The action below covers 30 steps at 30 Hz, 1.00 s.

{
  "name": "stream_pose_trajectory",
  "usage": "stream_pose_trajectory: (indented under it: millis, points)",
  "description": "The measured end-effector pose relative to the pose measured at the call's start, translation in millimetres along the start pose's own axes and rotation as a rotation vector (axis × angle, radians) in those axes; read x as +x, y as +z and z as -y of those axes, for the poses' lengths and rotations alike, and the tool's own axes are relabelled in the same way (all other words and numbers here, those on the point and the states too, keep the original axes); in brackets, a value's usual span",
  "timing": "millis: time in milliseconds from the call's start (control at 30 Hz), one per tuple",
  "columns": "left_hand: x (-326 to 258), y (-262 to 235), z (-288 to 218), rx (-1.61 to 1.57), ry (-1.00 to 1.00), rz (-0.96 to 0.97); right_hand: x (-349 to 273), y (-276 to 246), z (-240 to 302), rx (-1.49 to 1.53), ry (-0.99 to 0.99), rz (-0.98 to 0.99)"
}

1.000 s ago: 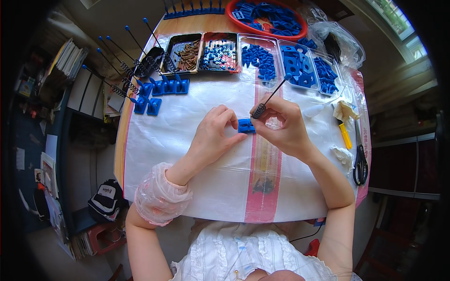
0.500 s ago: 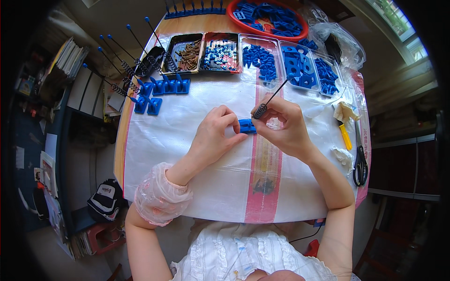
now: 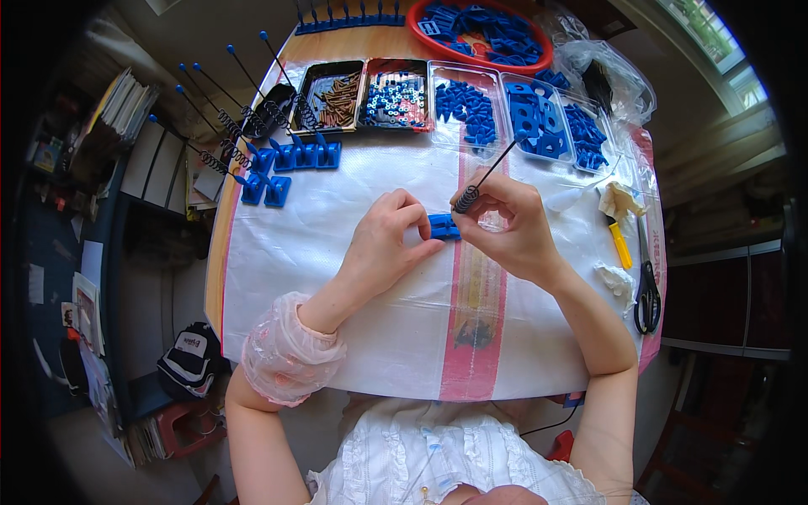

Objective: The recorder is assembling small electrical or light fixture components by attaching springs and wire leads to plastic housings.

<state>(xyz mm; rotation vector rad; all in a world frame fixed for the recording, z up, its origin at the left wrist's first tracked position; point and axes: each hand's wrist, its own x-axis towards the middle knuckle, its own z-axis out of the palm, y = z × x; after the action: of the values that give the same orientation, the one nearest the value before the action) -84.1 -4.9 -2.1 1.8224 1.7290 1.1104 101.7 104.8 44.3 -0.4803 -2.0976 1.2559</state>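
Blue block [image 3: 443,226] is pinched by left hand [image 3: 389,233], spring [image 3: 465,199] by right hand [image 3: 515,225], and a backpack [image 3: 183,369] bears lettering [image 3: 193,342].

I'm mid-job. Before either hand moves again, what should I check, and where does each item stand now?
1. Right hand grips the black coiled spring with a straight, blue-tipped rod: ok.
2. Left hand holds the small blue plastic block at its left end: ok.
3. Spring's lower end seated in the block: cannot tell; the right hand hides it.
4. Black-handled scissors and yellow-handled tool apart from both hands: ok, off to the right.
5. Blue-based spring assemblies apart from both hands: ok, grouped at the upper left.
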Motion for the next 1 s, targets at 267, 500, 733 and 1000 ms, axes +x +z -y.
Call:
stream_pose_trajectory:
  millis: [267,500,733,1000]
  points:
    - [-0.1,-0.5,0.0,0.005,0.005,-0.001,0.2,-0.1,1.7,0.001,0.001,0.006]
    - [0.8,0.4,1.4,-0.007,-0.013,0.013,-0.1,0.0,0.5,0.006,0.000,0.002]
    - [0.9,0.6,1.3,0.007,0.000,0.015,-0.1,0.1,-0.7,-0.004,-0.011,-0.009]
    - [1.2,0.7,1.2,0.005,-0.011,0.022,-0.7,0.1,-0.5,-0.002,-0.005,-0.007]
